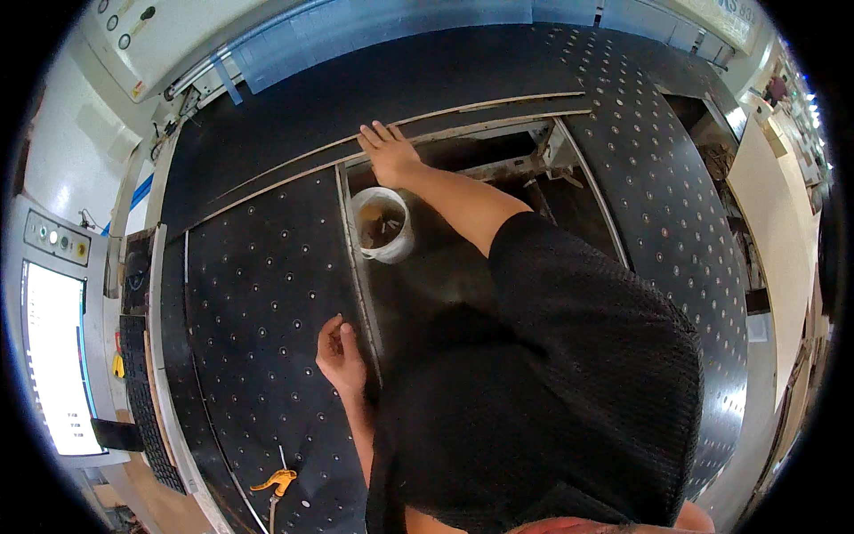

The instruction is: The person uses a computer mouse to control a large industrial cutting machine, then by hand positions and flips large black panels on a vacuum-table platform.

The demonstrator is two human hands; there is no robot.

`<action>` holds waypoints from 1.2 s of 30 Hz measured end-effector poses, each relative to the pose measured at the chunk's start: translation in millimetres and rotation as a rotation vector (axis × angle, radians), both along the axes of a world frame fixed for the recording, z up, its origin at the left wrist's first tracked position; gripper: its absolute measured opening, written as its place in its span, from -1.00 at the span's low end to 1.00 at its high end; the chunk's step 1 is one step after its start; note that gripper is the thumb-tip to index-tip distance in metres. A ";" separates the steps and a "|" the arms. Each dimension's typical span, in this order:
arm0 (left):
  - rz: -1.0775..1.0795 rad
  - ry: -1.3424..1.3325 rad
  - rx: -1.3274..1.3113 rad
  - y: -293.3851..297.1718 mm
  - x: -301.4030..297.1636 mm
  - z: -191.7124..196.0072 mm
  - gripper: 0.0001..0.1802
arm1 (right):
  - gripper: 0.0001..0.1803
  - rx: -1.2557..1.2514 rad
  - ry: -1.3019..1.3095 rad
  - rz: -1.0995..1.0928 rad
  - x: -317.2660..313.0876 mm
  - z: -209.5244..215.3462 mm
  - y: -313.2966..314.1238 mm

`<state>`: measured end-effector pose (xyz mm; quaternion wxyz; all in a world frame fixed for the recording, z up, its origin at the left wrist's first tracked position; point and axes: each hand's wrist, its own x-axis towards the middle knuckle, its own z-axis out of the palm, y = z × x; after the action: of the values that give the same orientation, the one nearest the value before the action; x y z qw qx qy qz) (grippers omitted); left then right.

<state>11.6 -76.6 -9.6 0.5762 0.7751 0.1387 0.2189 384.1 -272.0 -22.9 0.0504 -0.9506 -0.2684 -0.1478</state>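
Observation:
My right hand [389,156] reaches far forward, its fingers stretched out and lying on the long narrow strip [338,151] along the black machine bed. Just below that hand a white bucket [405,245] stands in the gap between two table sections, with brownish debris inside. My left hand [342,358] hovers by the inner edge of the left black table [258,311], which is dotted with small round studs. Its fingers are curled in towards the thumb; whatever they may hold is hidden. A yellow air blow gun [280,481] lies on this table, nearer to me.
On the right is another studded black table [654,178]. Blue strip curtains [382,27] hang along the machine at the back. A lit screen [58,360] and a keyboard [151,405] stand at the left. Pale boards [776,240] lean at the far right.

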 end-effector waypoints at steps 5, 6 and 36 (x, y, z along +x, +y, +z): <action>-0.028 0.040 -0.080 4.7 -4.8 1.8 -0.70 | -0.29 0.108 -0.016 0.101 -47.0 5.3 -3.3; -0.040 0.033 -0.125 5.3 -4.4 -1.0 -0.70 | -0.32 0.111 -0.189 0.098 -50.5 -3.9 -4.1; -0.081 0.006 -0.196 8.4 -6.7 -5.3 -0.71 | -0.40 0.159 1.558 0.236 7.0 38.9 -23.1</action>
<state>5.0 -68.2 -14.9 0.6573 0.7206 0.1296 0.1785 391.1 -295.2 16.1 0.3069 -0.7394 -0.2435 0.5476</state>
